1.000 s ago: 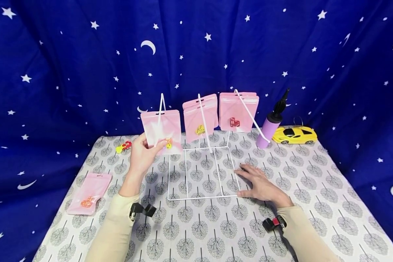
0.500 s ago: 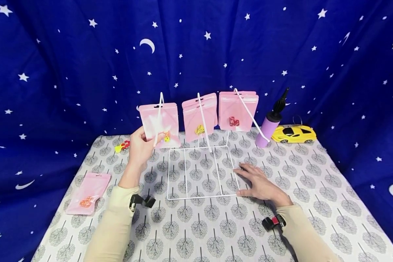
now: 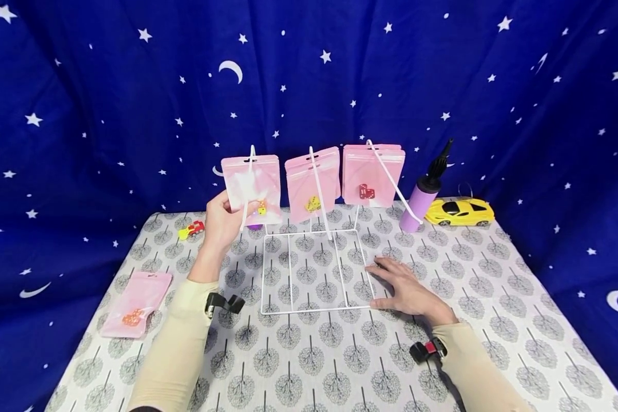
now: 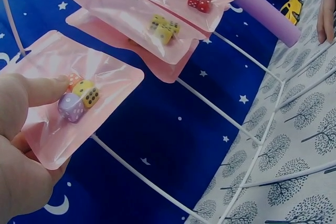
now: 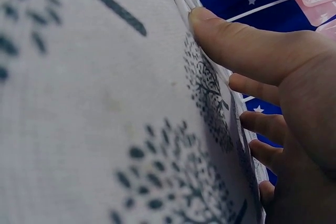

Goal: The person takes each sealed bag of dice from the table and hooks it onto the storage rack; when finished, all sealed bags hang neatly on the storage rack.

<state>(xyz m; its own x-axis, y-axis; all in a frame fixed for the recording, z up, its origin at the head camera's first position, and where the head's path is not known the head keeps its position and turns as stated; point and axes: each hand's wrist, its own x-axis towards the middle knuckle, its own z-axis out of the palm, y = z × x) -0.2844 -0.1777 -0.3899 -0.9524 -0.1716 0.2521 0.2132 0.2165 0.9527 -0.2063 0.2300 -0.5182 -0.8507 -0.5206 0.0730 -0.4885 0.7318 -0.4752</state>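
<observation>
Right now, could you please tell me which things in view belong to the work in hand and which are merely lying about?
In hand:
- left hand, pinching the pink pouch of dice on the left hook
- right hand, flat on the white wire rack
- hung pouches
- spare pouch on the table

Lying about:
- purple pump
- yellow toy car
- small red toy car

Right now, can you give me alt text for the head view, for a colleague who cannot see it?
A person's left hand holds a pink plastic pouch of dice on the leftmost prong of a white wire display rack, while the right hand rests flat on the rack's base. Two more pouches hang beside it, above a tree-patterned tablecloth.
</observation>
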